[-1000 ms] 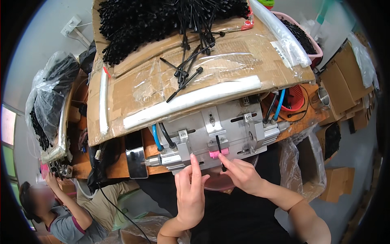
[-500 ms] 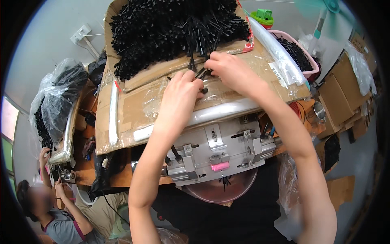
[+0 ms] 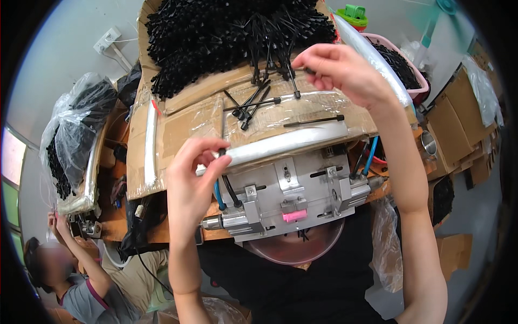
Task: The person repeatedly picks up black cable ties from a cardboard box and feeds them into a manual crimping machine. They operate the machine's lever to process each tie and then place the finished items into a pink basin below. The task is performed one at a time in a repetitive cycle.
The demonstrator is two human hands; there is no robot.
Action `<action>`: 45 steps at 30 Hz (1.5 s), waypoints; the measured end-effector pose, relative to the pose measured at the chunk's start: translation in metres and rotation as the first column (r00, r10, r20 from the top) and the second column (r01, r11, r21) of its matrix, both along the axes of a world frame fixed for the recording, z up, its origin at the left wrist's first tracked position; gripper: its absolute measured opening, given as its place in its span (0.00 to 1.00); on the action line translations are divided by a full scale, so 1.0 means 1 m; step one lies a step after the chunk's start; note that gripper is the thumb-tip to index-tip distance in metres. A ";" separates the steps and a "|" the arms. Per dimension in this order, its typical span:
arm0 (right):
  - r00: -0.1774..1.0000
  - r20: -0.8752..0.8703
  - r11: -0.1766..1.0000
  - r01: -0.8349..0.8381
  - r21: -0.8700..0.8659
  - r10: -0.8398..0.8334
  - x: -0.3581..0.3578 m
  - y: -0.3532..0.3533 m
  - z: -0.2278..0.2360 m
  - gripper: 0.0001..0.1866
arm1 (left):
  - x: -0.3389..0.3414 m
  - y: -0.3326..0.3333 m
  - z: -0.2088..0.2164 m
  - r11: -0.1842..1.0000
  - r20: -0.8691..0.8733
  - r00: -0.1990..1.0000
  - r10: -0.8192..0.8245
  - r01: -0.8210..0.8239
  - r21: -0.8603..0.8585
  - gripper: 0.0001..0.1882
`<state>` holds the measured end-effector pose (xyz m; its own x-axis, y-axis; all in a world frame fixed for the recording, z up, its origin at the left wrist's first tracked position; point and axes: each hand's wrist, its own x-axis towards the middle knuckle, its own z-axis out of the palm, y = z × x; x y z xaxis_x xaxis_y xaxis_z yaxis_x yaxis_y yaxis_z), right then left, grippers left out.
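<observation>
My left hand (image 3: 191, 173), at the front left of the cardboard, pinches a thin black rod with a thick end (image 3: 222, 152) between thumb and fingertips; its stem points away from me. My right hand (image 3: 345, 73) is raised over the right part of the cardboard. Its fingers are closed on another black rod (image 3: 308, 71), of which only the thick end shows. Several loose black rods (image 3: 250, 110) lie crossed on the cardboard flap (image 3: 186, 121) between my hands. One more rod (image 3: 314, 121) lies alone nearer the front.
A large heap of black rods (image 3: 210, 48) fills the carton behind. Before me is a metal fixture (image 3: 270, 208) with a pink block (image 3: 294, 216) and blue tubes (image 3: 372, 154), over a clear bowl (image 3: 294, 259). A pink basket (image 3: 423, 81) stands right; a co-worker (image 3: 91, 291) sits left.
My hands have moved apart, the left toward me and to the left, the right up and to the right. The loose rods they covered now show. Below the fixture, the black pieces look different.
</observation>
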<state>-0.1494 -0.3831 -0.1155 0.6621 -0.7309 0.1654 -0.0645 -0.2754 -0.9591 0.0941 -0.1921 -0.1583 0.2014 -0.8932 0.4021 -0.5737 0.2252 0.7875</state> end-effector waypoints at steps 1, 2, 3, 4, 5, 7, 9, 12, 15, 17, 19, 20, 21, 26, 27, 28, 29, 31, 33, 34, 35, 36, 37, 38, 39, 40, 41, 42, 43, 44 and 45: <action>0.990 0.142 0.998 -0.032 0.057 0.023 -0.010 -0.003 -0.002 0.15 | -0.007 0.009 -0.006 0.997 0.012 0.999 0.035 -0.034 -0.063 0.11; 0.959 0.282 0.992 -0.067 0.108 0.034 -0.020 -0.004 -0.004 0.17 | -0.024 0.026 -0.005 0.995 0.076 0.993 0.085 -0.081 -0.050 0.11; 0.932 0.360 0.992 -0.086 0.093 0.047 -0.028 0.001 -0.004 0.18 | -0.041 0.040 -0.016 0.988 0.171 0.981 0.097 -0.075 -0.135 0.15; 0.923 0.384 0.996 -0.034 0.086 -0.002 -0.028 0.015 -0.004 0.17 | -0.056 0.061 -0.031 0.987 0.235 0.965 0.116 -0.086 -0.134 0.22; 0.912 0.407 0.997 0.014 0.077 -0.044 -0.025 0.034 -0.003 0.17 | -0.070 0.083 -0.044 0.990 0.366 0.925 0.098 -0.053 -0.133 0.30; 0.888 0.455 0.997 0.055 0.047 -0.071 -0.033 0.058 -0.011 0.15 | -0.097 0.107 -0.073 0.998 0.459 0.889 -0.013 0.042 -0.052 0.36; 0.856 0.516 0.991 -0.039 0.127 -0.032 -0.037 0.080 -0.022 0.14 | -0.114 0.111 -0.098 0.998 0.490 0.870 -0.058 0.036 0.054 0.38; 0.816 0.564 0.989 0.059 0.134 -0.126 -0.044 0.110 -0.033 0.11 | -0.130 0.104 -0.108 0.988 0.506 0.854 -0.120 0.050 0.148 0.39; 0.778 0.604 0.985 0.149 0.089 -0.172 -0.051 0.128 -0.040 0.10 | -0.133 0.101 -0.108 0.985 0.560 0.819 -0.123 0.033 0.168 0.39; 0.800 0.562 0.969 0.248 0.006 -0.208 -0.055 0.139 -0.047 0.10 | -0.133 0.098 -0.106 0.987 0.585 0.803 -0.113 0.021 0.161 0.39; 0.810 0.536 0.950 0.309 -0.047 -0.237 -0.053 0.154 -0.056 0.09 | -0.133 0.097 -0.108 0.987 0.593 0.797 -0.116 0.024 0.161 0.39; 0.809 0.528 0.944 0.327 -0.041 -0.257 -0.050 0.163 -0.062 0.10 | -0.133 0.097 -0.109 0.986 0.597 0.794 -0.116 0.021 0.163 0.39; 0.851 0.470 0.938 0.327 -0.120 -0.236 -0.048 0.170 -0.074 0.12 | -0.130 0.100 -0.110 0.984 0.597 0.795 -0.111 0.006 0.175 0.38; 0.963 0.004 0.854 0.239 -0.462 -0.268 -0.049 0.224 -0.124 0.28 | -0.104 0.068 -0.061 0.992 0.522 0.844 -0.127 0.110 0.062 0.34; 0.964 -0.028 0.848 0.219 -0.483 -0.265 -0.046 0.232 -0.130 0.30 | -0.093 0.046 -0.043 0.994 0.546 0.836 -0.052 0.095 -0.051 0.31; 0.966 -0.055 0.846 0.194 -0.496 -0.254 -0.043 0.235 -0.142 0.31 | -0.083 0.017 -0.032 0.985 0.565 0.824 0.028 0.074 -0.156 0.29; 0.972 -0.083 0.847 0.150 -0.510 -0.221 -0.039 0.237 -0.152 0.33 | -0.076 -0.013 -0.023 0.976 0.549 0.830 0.092 0.036 -0.216 0.24; 0.979 -0.124 0.867 0.083 -0.492 -0.164 -0.033 0.240 -0.165 0.34 | -0.059 -0.068 -0.013 0.968 0.585 0.803 0.114 0.043 -0.247 0.17; 0.982 -0.127 0.855 0.056 -0.515 -0.141 -0.025 0.239 -0.172 0.34 | -0.042 -0.089 -0.012 0.981 0.638 0.770 0.019 0.110 -0.162 0.14; 0.979 -0.138 0.847 0.053 -0.529 -0.147 -0.023 0.237 -0.175 0.34 | -0.038 -0.094 -0.011 0.984 0.632 0.774 -0.040 0.140 -0.109 0.13; 0.977 -0.147 0.838 0.050 -0.543 -0.153 -0.022 0.236 -0.176 0.34 | -0.034 -0.095 -0.010 0.984 0.624 0.775 -0.098 0.170 -0.057 0.12; 0.974 -0.157 0.835 0.051 -0.547 -0.163 -0.022 0.235 -0.177 0.34 | -0.033 -0.094 -0.008 0.982 0.576 0.802 -0.157 0.190 0.004 0.12; 0.971 -0.169 0.834 0.049 -0.550 -0.168 -0.022 0.234 -0.177 0.34 | -0.032 -0.087 -0.004 0.976 0.522 0.826 -0.211 0.209 0.065 0.11; 0.968 -0.179 0.831 0.046 -0.554 -0.173 -0.022 0.233 -0.177 0.34 | -0.033 -0.078 0.000 0.965 0.463 0.847 -0.261 0.229 0.124 0.11; 0.967 -0.186 0.829 0.043 -0.557 -0.175 -0.023 0.232 -0.175 0.33 | -0.036 -0.071 0.003 0.961 0.416 0.867 -0.275 0.244 0.127 0.10; 0.965 -0.193 0.828 0.041 -0.560 -0.179 -0.024 0.231 -0.172 0.32 | -0.038 -0.064 0.004 0.957 0.366 0.884 -0.290 0.259 0.131 0.09; 0.963 -0.200 0.826 0.040 -0.562 -0.182 -0.026 0.231 -0.167 0.31 | -0.041 -0.056 0.002 0.952 0.316 0.898 -0.305 0.275 0.134 0.08; 0.961 -0.207 0.796 0.021 -0.605 -0.183 -0.028 0.227 -0.155 0.29 | -0.043 -0.047 -0.004 0.973 0.350 0.909 -0.227 0.224 0.048 0.08; 0.961 -0.214 0.763 -0.004 -0.647 -0.177 -0.030 0.217 -0.134 0.27 | -0.045 -0.036 -0.011 0.985 0.377 0.916 -0.138 0.165 -0.041 0.08; 0.960 -0.222 0.730 -0.027 -0.683 -0.173 -0.033 0.204 -0.117 0.25 | -0.050 -0.023 -0.020 0.986 0.396 0.917 -0.051 0.109 -0.127 0.09; 0.926 -0.196 0.597 0.038 -0.801 -0.322 -0.039 0.186 -0.099 0.23 | -0.059 -0.006 -0.023 0.979 0.389 0.921 0.037 0.045 -0.200 0.12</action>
<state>-0.1879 -0.1969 -0.2144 0.6475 -0.5284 0.5492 -0.4304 -0.8482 -0.3086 0.0352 -0.1981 -0.1809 -0.0111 -0.7858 0.6184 -0.8234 0.3582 0.4402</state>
